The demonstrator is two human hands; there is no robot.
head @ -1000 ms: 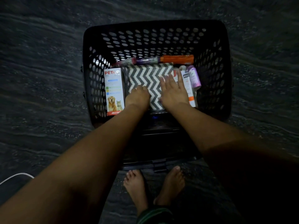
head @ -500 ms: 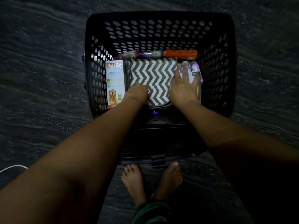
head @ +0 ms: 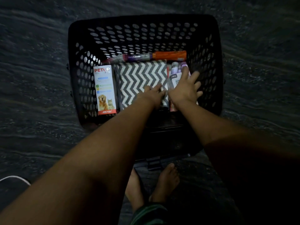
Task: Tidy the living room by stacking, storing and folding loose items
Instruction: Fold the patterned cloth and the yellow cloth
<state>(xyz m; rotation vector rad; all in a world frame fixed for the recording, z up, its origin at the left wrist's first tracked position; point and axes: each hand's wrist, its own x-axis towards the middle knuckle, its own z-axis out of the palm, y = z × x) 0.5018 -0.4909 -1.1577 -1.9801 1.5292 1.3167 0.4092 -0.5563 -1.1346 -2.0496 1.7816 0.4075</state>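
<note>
**Basket contents: both hands pressing items into place**

The pouch, chevron-patterned, lies flat in the middle of the basket floor. It looks like soft fabric: light, pliable, likely to sag if lifted by one corner. Best taken by an edge or seam with thumb and fingers, or slid flat.

The left hand rests on the pouch's near right corner, fingers extended and roughly flat; it grips nothing visible. The right hand lies spread over the small bottles packed between pouch and right wall, fingers splayed, pressing rather than clasping. Those bottles appear smooth and round, so liable to roll or slip; whether any is pinched under the palm cannot be told.

A pet-product box lies against the pouch's left side: stiff card, easy to grasp across its width. An orange tube and a purple tube lie end to end along the far edge.

The basket stands on a dark floor. Lighting is poor.
</note>
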